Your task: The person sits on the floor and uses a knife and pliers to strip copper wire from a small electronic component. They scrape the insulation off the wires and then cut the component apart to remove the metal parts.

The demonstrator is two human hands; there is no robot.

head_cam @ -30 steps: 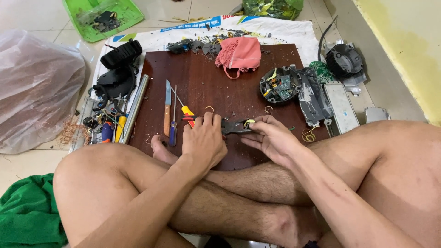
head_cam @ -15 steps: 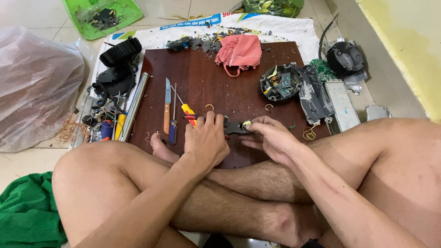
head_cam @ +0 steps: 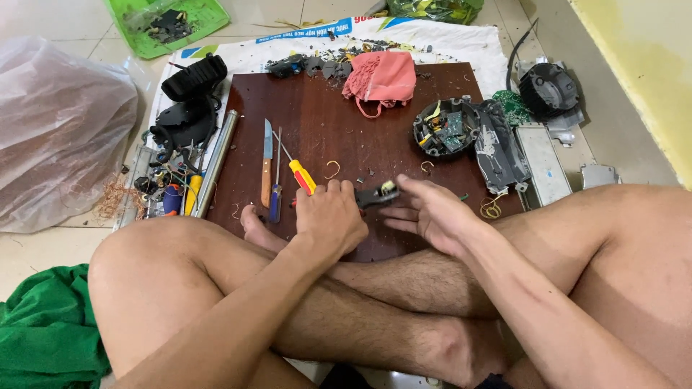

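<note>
Head view: left hand [head_cam: 330, 220] closed in a fist on one end of a small black part with yellow bit [head_cam: 378, 194], at the near edge of the dark wooden board [head_cam: 346, 108]. Right hand [head_cam: 432, 212] has let go since a moment ago, fingers now spread, just beside the part; one-handed hold now. Steel knife [head_cam: 267, 162], yellow-handled screwdriver [head_cam: 299, 173] lie left. Round gutted casing [head_cam: 445, 128] at right edge, soft pink cloth [head_cam: 382, 75] at far edge.

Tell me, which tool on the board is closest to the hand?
The yellow-and-red screwdriver. Its handle ends right beside the left hand, while the knife and the blue-handled tool lie further left on the board.
</note>
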